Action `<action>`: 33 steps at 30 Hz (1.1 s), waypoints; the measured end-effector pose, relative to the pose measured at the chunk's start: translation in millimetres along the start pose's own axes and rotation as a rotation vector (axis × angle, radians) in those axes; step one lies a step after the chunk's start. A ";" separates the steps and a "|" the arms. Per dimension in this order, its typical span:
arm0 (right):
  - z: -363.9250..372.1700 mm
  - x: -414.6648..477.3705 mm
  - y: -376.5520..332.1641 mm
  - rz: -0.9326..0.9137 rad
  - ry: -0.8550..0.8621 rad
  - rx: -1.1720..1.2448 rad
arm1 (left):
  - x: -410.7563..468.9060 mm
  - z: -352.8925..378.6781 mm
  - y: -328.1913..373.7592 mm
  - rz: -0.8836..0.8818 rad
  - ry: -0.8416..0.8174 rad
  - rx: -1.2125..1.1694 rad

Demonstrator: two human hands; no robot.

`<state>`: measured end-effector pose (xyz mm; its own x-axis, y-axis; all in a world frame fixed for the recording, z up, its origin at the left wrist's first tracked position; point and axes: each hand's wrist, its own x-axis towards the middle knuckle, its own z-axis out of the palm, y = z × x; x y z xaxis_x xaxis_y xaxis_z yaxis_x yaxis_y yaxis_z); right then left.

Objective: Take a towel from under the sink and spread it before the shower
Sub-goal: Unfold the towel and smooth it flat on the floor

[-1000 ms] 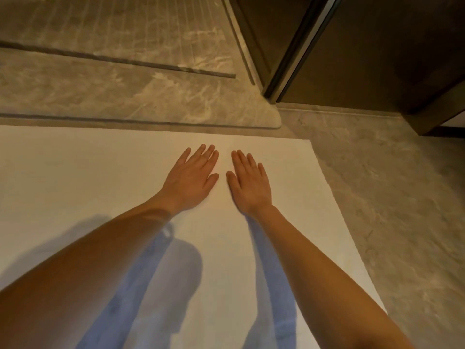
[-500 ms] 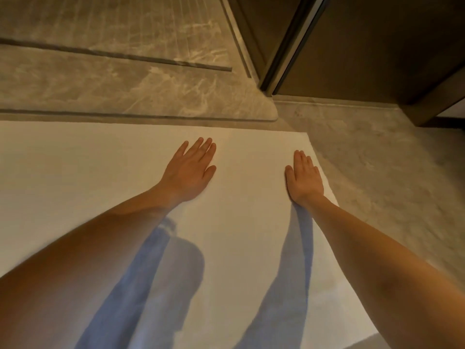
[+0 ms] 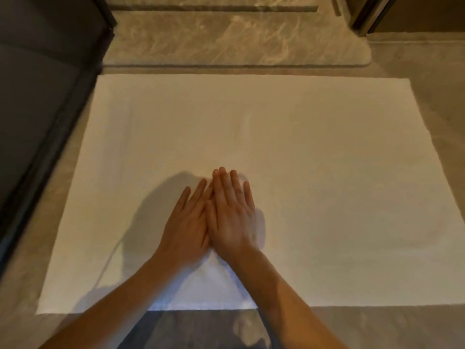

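A white towel (image 3: 314,185) lies spread flat on the grey stone floor (image 3: 432,102), its far edge running along a raised marble step (image 3: 226,39) that crosses the top of the view. The towel's left edge lies just beside a dark panel (image 3: 37,96) that slants down the left side, and a dark frame (image 3: 362,16) stands at the upper right, beyond the step's rounded corner. Both hands rest palm down on the towel, a little left of its middle and nearer its front edge. The left hand (image 3: 187,226) lies flat with its fingers straight and slightly spread, pointing up and to the right. The right hand (image 3: 231,217) is also flat with straight fingers, pressed close against the left, its thumb side lying over the left hand's inner fingers. Neither hand grips the cloth; the fingers are stretched out on top of it. Both bare forearms reach in from the bottom of the view, and a soft shadow falls on the towel to the left of the hands.
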<state>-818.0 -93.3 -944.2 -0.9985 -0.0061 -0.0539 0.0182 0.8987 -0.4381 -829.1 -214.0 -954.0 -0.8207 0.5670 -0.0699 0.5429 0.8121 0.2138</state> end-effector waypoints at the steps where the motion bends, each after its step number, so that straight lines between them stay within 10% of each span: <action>1: 4.0 -1.0 -0.4 -0.010 -0.021 -0.016 | -3.2 1.4 -0.5 0.017 0.000 0.010; 16: -78.3 -74.6 172.3 0.363 0.030 -0.243 | -27.4 -7.1 -21.3 -0.128 0.002 0.032; 23: -40.8 -72.0 109.9 0.124 0.003 -0.177 | -10.4 9.7 74.7 0.258 -0.030 -0.018; 33: -124.0 -141.2 275.3 0.596 0.114 -0.199 | -9.5 27.1 75.8 0.276 -0.022 -0.045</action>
<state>-678.4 209.4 -946.0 -0.8195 0.5567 -0.1361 0.5730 0.7980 -0.1865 -775.2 -154.1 -963.5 -0.6390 0.7689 -0.0239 0.7362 0.6202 0.2707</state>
